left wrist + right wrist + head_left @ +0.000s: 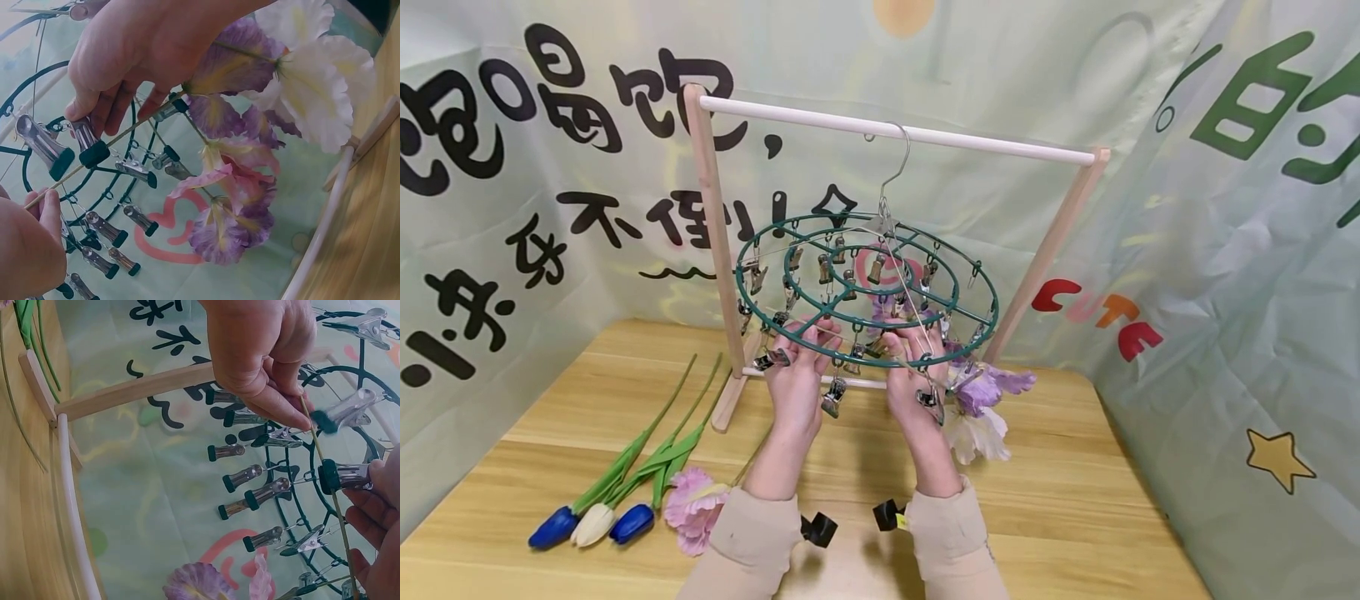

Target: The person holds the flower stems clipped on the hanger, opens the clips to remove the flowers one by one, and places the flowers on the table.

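A round green clip hanger [867, 292] with several metal clips hangs from the rack's bar. My left hand [797, 367] is under its near left side and pinches the end of a thin flower stem [322, 450] between thumb and fingers. With my right hand [913, 367], thumb and fingers grip a metal clip [344, 476] with green tips, its mouth at the stem. Whether the clip bites the stem cannot be told. The stem runs toward a purple flower [234, 62] and a white flower [319, 87]; pink and purple flowers hang nearby.
A wooden rack with a white top bar [895, 132] stands on the wooden table [1060, 500]. At left lie blue tulips [553, 527], a white tulip [593, 525] and a pink flower [694, 508]. Printed cloth walls [1225, 333] enclose the table.
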A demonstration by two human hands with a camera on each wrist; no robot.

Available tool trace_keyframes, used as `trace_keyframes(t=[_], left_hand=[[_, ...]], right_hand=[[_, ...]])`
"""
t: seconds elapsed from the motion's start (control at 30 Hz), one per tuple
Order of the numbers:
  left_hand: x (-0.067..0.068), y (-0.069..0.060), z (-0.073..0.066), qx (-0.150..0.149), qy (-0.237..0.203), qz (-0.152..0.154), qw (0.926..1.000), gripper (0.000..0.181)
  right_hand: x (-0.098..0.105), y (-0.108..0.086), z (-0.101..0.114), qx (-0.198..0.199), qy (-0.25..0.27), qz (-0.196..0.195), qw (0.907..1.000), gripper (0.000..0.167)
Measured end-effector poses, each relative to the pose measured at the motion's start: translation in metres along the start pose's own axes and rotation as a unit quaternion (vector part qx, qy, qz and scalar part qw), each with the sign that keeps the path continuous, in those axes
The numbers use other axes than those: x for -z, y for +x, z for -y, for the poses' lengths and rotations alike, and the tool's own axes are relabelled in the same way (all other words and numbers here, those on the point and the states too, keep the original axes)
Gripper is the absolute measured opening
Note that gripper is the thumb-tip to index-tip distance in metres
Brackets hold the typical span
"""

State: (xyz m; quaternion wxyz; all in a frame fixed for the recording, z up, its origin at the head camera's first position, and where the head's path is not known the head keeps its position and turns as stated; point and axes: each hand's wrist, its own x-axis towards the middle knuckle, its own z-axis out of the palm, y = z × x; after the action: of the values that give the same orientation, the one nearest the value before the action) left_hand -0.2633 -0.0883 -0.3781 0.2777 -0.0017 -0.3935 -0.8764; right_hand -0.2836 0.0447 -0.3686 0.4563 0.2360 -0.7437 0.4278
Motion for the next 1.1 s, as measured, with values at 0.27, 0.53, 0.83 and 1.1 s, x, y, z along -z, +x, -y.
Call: trace_keyframes(t=[0.27,0.53,0.83,1.1], left_hand=[[-0.001,0.001,-0.001,-0.009,-0.006,-0.016,0.9998,0.011],[0.000,0.001,0.000,-0.022,0.010,-0.013,0.9996,0.018],[0.004,0.003,0.001,-0.016,0.020,-0.024,0.9994,0.011],[0.010,0.006,0.003,0.006,0.029,-0.049,0.9984,0.021]], right_hand=[[-0.001,0.001,0.001,-0.012,0.007,-0.015,0.9998,0.011],[-0.003,0.001,-0.001,-0.003,-0.018,-0.048,0.9987,0.005],[0.000,0.002,0.002,-0.028,-0.001,-0.031,0.9991,0.007],[0.001,0.004,0.005,-0.068,0.032,0.003,0.9971,0.009]])
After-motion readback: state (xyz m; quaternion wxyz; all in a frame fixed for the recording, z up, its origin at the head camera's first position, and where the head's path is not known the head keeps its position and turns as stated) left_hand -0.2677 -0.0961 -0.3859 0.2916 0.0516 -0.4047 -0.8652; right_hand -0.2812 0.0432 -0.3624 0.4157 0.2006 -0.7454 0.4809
